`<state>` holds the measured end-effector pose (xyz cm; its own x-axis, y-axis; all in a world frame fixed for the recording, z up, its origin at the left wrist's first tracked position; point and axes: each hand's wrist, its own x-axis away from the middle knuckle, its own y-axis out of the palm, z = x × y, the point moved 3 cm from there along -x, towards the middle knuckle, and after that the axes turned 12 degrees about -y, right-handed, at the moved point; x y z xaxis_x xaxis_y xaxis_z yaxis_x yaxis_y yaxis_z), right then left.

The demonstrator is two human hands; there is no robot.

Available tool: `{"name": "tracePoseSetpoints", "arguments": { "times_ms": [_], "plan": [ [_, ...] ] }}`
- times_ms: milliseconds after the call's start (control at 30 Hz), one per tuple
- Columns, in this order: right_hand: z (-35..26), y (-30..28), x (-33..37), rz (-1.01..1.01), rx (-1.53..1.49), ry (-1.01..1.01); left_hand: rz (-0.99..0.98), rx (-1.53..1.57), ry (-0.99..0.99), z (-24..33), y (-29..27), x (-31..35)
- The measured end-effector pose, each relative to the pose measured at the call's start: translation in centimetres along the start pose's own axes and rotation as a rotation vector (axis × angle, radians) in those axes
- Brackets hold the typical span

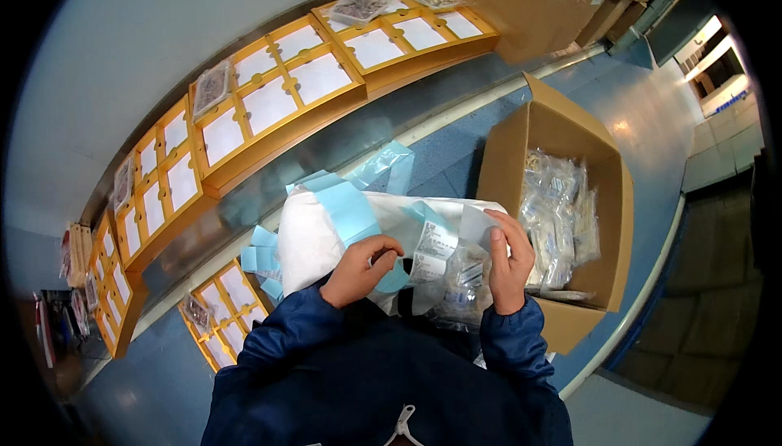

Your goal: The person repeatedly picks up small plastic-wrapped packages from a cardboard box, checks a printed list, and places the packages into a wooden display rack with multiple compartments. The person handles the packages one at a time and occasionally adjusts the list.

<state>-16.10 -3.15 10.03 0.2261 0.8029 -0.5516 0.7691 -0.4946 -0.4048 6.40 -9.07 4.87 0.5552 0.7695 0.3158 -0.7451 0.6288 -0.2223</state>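
Light-blue backing strip with printed white labels (437,240) hangs between my hands. My left hand (358,271) is curled beside a light-blue round piece (394,276); whatever its fingers grip is hidden. My right hand (511,263) pinches a small, whitish translucent piece (476,224) by its edge. Just below the labels, clear plastic bags (464,287) lie close to my right wrist. A white padded bundle (305,238) sits in front of me, with a wide light-blue strip (346,208) draped over it.
On my right stands an open cardboard box (615,226) holding several clear bags (558,214). Yellow divided trays (281,132) line the far left side, some bearing clear packs (212,87). Another yellow tray (232,291) lies lower left. Large cartons (521,6) stand at the back.
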Motion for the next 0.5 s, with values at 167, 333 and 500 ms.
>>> {"name": "tracePoseSetpoints", "arguments": {
  "times_ms": [167,333,500],
  "plan": [
    [-3.5,2.3,1.7,-0.323,0.243,-0.476,-0.212,0.753,-0.192,1.5,4.1,0.9],
    [-3.9,1.8,2.9,-0.414,0.135,-0.218,-0.129,1.005,-0.283,0.3,5.6,0.2],
    [1.1,-0.6,6.5,-0.144,-0.464,0.526,-0.311,0.886,-0.25,0.5,7.6,0.4]
  ]
}}
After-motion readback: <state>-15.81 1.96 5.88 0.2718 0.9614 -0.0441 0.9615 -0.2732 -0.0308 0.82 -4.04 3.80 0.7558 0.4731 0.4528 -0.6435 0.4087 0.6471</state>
